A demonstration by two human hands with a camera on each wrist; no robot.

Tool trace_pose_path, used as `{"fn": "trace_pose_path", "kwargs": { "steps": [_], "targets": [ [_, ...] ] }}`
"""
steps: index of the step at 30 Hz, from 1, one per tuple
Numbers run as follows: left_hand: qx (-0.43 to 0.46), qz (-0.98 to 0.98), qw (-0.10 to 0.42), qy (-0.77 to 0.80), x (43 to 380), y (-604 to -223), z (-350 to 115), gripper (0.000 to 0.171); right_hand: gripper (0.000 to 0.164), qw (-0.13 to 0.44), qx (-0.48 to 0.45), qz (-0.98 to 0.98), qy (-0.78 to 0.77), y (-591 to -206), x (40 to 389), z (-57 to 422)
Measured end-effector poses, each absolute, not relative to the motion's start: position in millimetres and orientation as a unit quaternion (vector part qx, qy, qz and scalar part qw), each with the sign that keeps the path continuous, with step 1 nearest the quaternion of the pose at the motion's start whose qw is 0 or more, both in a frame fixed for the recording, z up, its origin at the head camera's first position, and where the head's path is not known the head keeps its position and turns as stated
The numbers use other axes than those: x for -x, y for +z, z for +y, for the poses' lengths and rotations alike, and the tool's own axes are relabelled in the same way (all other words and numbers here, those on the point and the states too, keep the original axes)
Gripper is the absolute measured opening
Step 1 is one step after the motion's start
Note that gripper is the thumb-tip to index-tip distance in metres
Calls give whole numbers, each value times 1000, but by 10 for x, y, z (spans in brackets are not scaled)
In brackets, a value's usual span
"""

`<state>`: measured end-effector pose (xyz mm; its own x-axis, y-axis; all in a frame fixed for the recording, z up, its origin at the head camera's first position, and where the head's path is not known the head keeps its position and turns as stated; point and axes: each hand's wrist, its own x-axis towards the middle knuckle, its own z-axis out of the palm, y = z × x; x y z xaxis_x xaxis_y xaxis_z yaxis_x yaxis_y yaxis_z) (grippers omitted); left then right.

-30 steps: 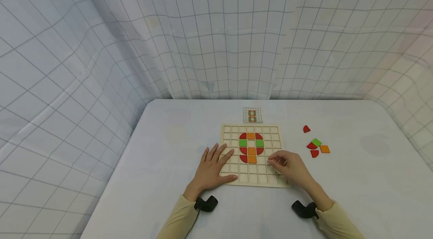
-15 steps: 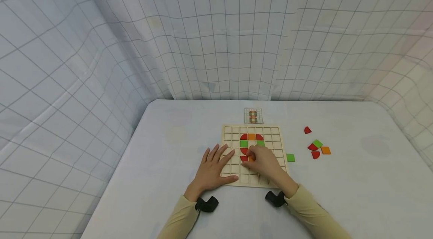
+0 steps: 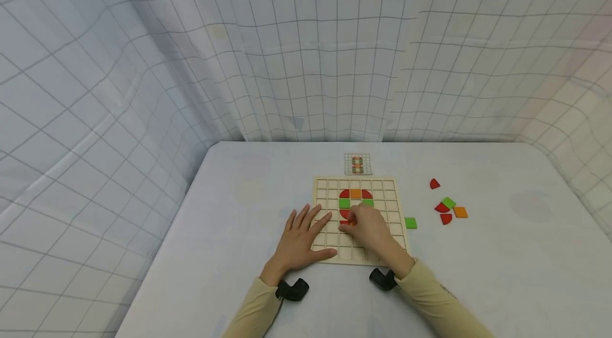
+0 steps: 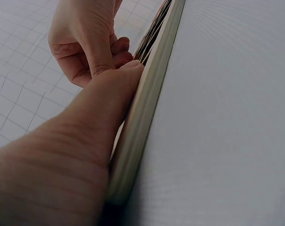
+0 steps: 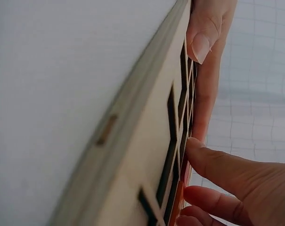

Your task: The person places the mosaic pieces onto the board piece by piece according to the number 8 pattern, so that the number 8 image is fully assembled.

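Well, on the left I see a left hand [image 3: 296, 242] resting on the near left part of a pale board [image 3: 389, 195], its fingers straight and spread wide. The board lies on the white bench [image 3: 239, 189], and little squares cover its top. Some hold colours. Down one line go a top red piece [image 3: 345, 194], a green square [image 3: 344, 203], a middle red piece [image 3: 344, 213] and a low red piece [image 3: 344, 222]. Then an orange square [image 3: 356, 193] sits at the top, and a small card [image 3: 357, 164] lies behind the board. Next comes a corner red piece [image 3: 366, 194], with a second green square [image 3: 367, 202] under it. The right hand [image 3: 372, 226] bends over the middle of the board, fingers curled, thumb by the low red piece. I can't tell if it pinches anything, because it hides that spot. Just beside the board's right edge is a loose green square [image 3: 410, 222]. Farther right lie three red bits [image 3: 446, 218], a far green square [image 3: 448, 202] and a far orange square [image 3: 460, 212], near each other.
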<state>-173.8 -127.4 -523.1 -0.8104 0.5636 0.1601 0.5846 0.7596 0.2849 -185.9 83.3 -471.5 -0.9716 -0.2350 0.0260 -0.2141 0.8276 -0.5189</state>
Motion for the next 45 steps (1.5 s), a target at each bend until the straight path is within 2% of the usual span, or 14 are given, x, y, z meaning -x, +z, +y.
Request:
{"fn": "trace_pose_path", "kwargs": {
  "steps": [5,13,17,25,34,45],
  "targets": [
    [305,-937,36,-164,1731,-5230,-1266,83,26,11,126,956,-263,-4721,1860,818],
    [310,-934,38,-176,1711,-5199,-1254,83,6,-22,166,948,-272,-4761,1836,825],
    [312,-931,45,-182,1706,-5193,-1256,82,10,-11,177,938,-300,-4776,1843,876],
    [307,-935,37,-174,1716,-5213,-1266,83,8,26,171,892,-418,-4803,1894,1032],
    [300,-938,27,-170,1718,-5200,-1259,83,12,97,99,878,-458,-4763,1909,1053],
    [298,-940,30,-162,1723,-5209,-1260,83,12,80,86,885,-451,-4807,1918,1047]
  ]
}}
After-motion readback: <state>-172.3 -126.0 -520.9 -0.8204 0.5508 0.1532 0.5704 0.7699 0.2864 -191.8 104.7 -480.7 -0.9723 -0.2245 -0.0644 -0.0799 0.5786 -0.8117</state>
